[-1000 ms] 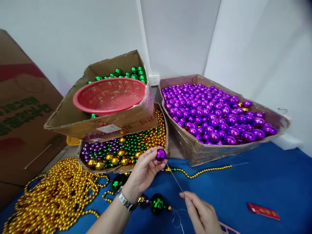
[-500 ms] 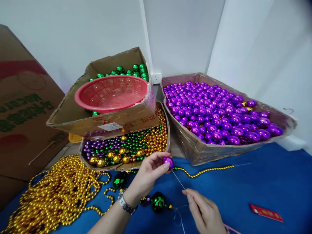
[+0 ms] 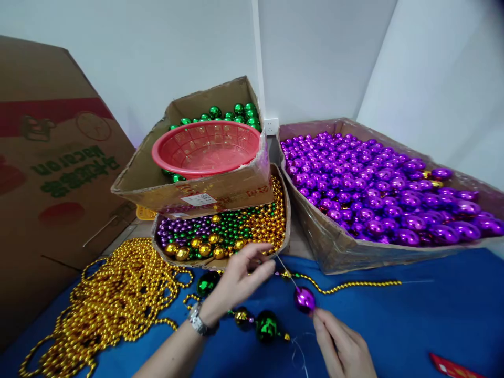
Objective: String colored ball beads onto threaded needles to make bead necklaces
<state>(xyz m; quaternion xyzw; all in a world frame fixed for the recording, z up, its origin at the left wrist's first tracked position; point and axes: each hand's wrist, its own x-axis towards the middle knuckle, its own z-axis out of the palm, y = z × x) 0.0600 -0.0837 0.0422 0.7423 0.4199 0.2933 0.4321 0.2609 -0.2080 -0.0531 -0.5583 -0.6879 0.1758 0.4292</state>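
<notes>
My right hand (image 3: 343, 341) pinches the lower end of a thin, stiff needle (image 3: 286, 272), its fingertips against a shiny purple ball (image 3: 304, 298) threaded on it. The needle slants up and left out of the ball. My left hand (image 3: 249, 274), wearing a metal watch, is near the needle's upper end, thumb and fingers apart with no ball between them. Under and beside that arm lies a strand with a large green ball (image 3: 267, 326), a gold ball (image 3: 241, 316) and another green ball (image 3: 207, 284). A pale thread (image 3: 301, 349) trails below.
A pile of gold bead chain (image 3: 118, 310) covers the left of the blue cloth (image 3: 397, 325). Behind stand an open box of purple balls (image 3: 378, 184), a divided bead box (image 3: 220, 231), and a carton (image 3: 232, 191) holding a red basin (image 3: 205, 152). A red packet (image 3: 452, 366) lies right.
The purple ball has left my left fingers and slid down the needle to my right fingertips. The left thumb and fingers have parted. The view has turned slightly left.
</notes>
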